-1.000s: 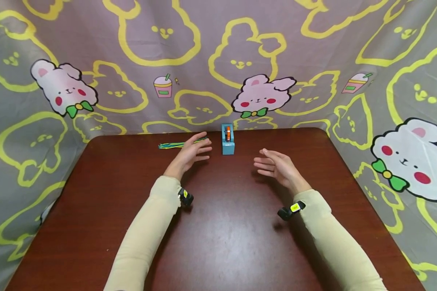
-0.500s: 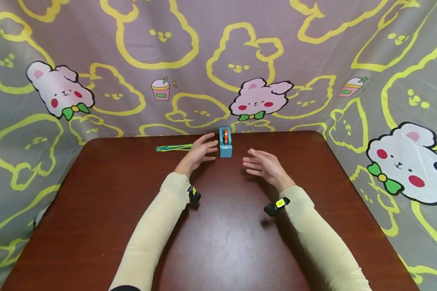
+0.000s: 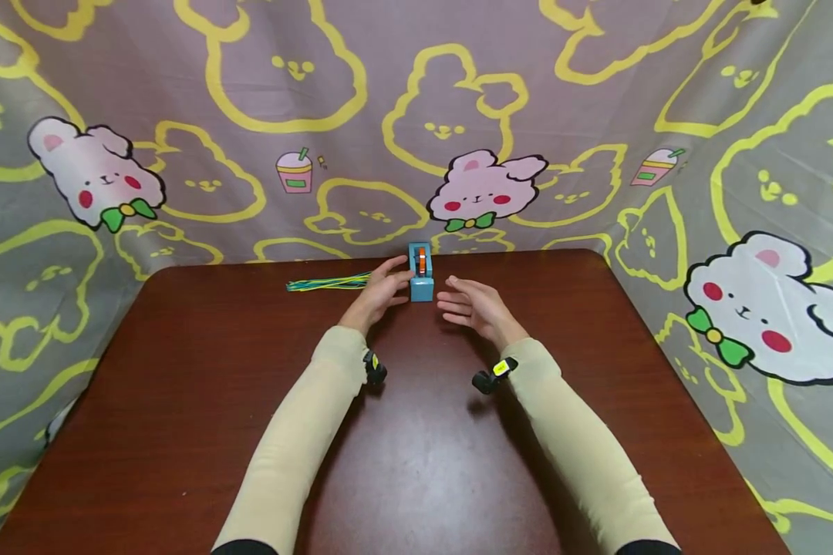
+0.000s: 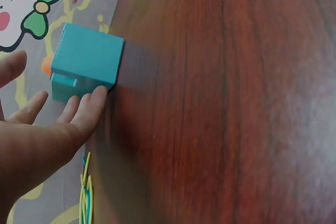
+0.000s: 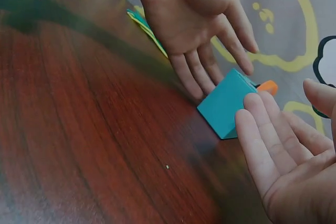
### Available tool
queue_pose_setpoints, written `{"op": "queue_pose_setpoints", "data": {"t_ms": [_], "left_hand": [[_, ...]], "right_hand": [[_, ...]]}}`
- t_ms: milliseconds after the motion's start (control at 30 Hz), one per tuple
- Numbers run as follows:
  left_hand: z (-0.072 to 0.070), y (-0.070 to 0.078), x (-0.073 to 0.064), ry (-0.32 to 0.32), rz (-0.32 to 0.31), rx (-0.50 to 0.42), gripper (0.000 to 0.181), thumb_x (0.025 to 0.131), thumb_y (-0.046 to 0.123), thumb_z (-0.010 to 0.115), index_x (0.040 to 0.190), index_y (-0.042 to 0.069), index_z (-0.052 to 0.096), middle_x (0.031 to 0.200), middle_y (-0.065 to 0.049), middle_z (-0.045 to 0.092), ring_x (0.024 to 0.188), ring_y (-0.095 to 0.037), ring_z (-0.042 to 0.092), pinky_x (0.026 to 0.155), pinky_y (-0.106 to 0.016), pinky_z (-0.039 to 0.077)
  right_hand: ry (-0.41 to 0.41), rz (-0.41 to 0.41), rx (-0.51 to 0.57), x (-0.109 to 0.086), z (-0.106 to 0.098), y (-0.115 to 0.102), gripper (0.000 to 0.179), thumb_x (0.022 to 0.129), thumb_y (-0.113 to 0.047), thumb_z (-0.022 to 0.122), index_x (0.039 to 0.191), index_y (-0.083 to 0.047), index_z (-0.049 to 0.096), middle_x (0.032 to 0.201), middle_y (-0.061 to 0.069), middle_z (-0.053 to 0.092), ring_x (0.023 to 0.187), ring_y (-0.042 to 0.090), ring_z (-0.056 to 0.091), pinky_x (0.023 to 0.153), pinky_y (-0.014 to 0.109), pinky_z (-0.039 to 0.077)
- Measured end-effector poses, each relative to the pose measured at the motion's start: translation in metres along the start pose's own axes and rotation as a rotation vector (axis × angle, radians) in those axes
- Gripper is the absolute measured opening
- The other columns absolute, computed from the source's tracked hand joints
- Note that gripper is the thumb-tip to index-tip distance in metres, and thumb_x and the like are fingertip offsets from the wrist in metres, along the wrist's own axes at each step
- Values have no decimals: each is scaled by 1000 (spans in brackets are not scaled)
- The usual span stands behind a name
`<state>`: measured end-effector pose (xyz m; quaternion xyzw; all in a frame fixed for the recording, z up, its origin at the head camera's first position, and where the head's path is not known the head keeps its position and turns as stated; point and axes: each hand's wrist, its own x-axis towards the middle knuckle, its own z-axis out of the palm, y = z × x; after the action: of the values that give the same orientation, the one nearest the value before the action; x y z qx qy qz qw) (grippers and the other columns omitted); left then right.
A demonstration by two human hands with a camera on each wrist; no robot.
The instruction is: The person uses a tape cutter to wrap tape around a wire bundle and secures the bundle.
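A teal tape dispenser with an orange roll in its top stands at the far edge of the table. On its left side my left hand has its fingers extended; in the left wrist view the fingertips reach the dispenser's side, though I cannot tell if they touch it. Across a small gap on the right, my right hand faces it with loosely straight fingers and holds nothing. The dispenser appears between both hands in the right wrist view.
A bundle of thin yellow, green and blue strands lies left of the left hand. The brown wooden table meets a patterned cloth behind the dispenser, and cloth also hangs at both sides.
Both hands have moved in toward the tape dispenser, the left one up to its side and the right one leftward. The dispenser has stayed in place on the table.
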<state>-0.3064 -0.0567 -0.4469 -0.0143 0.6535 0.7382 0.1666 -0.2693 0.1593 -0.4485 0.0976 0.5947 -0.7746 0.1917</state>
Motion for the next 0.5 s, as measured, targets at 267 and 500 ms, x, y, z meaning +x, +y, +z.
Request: {"op": "queue_pose_setpoints", "data": {"t_ms": [267, 500], "left_hand": [[3, -2, 5, 19, 6, -12, 56, 101, 10, 58, 154, 14, 40, 140, -19, 53, 129, -35, 51, 103, -51, 45], [6, -6, 6, 18, 19, 42, 55, 101, 6, 56, 154, 16, 42, 138, -20, 54, 124, -34, 54, 101, -49, 47]], "right_hand": [[9, 27, -15, 13, 8, -6, 62, 97, -37, 69, 146, -5, 50, 119, 16, 70, 117, 34, 64, 90, 44, 55], [9, 47, -23, 19, 10, -5, 56, 100, -37, 65, 144, -5, 53, 117, 15, 71, 108, 29, 69, 87, 42, 57]]}}
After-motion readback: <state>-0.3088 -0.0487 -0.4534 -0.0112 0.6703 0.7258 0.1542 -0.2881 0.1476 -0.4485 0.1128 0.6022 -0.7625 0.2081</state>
